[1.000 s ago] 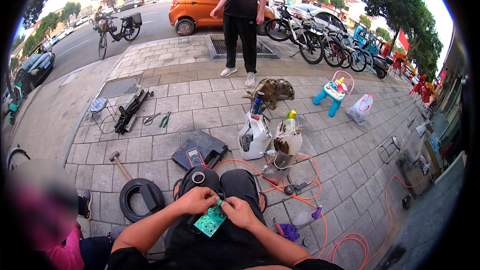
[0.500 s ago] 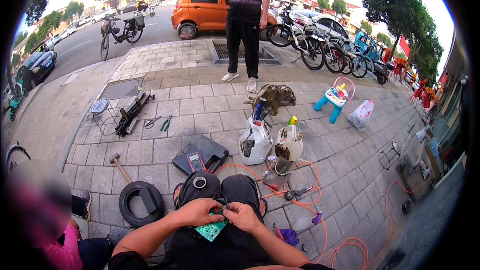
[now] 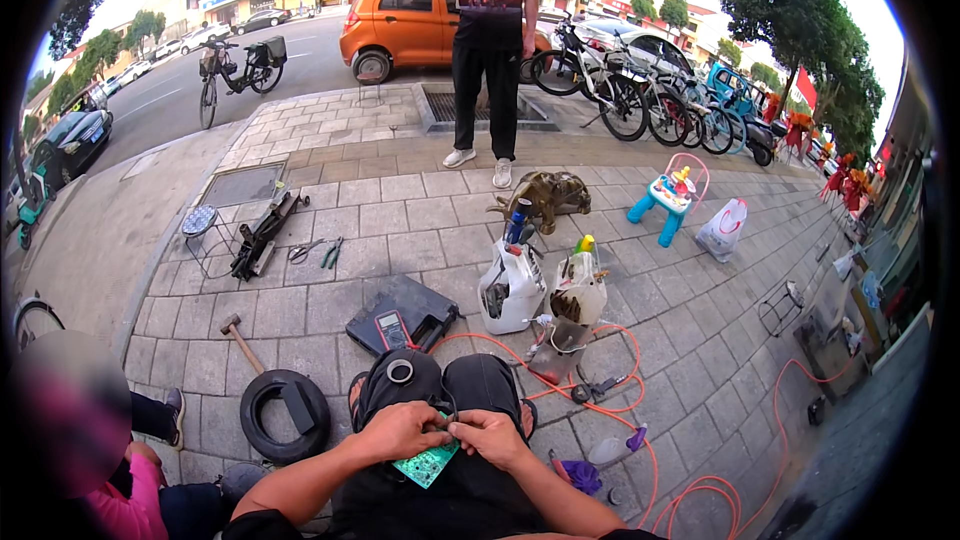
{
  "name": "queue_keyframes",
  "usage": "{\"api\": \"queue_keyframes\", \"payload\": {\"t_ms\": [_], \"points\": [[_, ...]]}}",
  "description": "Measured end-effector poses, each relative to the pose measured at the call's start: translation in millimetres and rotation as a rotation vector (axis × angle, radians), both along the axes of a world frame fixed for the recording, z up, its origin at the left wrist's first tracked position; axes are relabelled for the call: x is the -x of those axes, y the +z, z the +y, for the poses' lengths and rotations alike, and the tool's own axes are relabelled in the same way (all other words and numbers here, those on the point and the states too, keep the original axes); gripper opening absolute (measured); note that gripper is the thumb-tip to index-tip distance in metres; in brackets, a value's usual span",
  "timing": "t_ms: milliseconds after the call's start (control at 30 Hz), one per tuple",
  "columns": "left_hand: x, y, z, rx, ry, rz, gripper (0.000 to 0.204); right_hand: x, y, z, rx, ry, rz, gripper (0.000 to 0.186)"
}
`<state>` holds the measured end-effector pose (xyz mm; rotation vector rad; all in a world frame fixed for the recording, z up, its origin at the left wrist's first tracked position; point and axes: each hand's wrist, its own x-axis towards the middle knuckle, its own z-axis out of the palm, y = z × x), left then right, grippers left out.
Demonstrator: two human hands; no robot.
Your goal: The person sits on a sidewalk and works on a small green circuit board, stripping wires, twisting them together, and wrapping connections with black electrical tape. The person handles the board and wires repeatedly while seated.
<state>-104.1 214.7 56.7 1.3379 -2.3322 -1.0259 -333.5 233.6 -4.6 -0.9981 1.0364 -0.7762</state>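
Observation:
A green circuit board [image 3: 428,466] hangs over my lap, tilted, with its component-covered face showing. My left hand [image 3: 405,431] is closed at its upper edge, fingers pinched. Right beside it, my right hand [image 3: 490,437] pinches a thin dark cable [image 3: 447,403] where it meets the board's top. The fingertips cover the exact joint between cable and board. On my left knee rests a small ring-shaped roll [image 3: 400,371]. Just beyond the knees, a multimeter [image 3: 392,328] leans on a black plastic case [image 3: 408,302].
Left of me lie a tyre [image 3: 284,416] and a hammer [image 3: 240,340]; a person in pink [image 3: 140,500] sits close by. Cut-open white jugs [image 3: 512,290] with tools and an orange hose [image 3: 640,380] lie ahead and right. Another person [image 3: 488,50] stands beyond.
My hands stay together at the board with only a slight shift. The standing person's raised hand has come down from head height to the chest.

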Motion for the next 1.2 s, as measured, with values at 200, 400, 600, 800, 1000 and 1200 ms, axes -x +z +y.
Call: {"api": "queue_keyframes", "payload": {"t_ms": [200,400,600,800,1000,1200], "points": [[3.8,9.2,-0.3,-0.111,0.062,-0.009,0.041,1.7,-1.4,-2.1,0.011,0.01,0.048,0.029],[4.6,3.9,-0.8,-0.191,0.119,0.059,0.04,-0.9,-8.2,-2.3,0.009,-0.017,0.017,0.027],[10.3,9.1,5.0,-0.129,0.214,0.062,0.036,-7.1,-12.0,-0.7,0.03,-0.081,0.009,0.02],[18.4,-6.5,17.3,0.242,0.207,0.12,0.024,-15.3,-9.8,2.8,0.061,-0.159,0.036,0.018],[23.9,-11.3,30.6,0.525,0.216,0.139,0.015,-16.0,-5.9,-0.4,0.07,-0.188,0.014,0.019],[24.1,-17.9,34.0,0.452,0.276,0.197,0.014,-16.0,4.0,6.0,0.076,-0.22,0.055,0.021]]}}
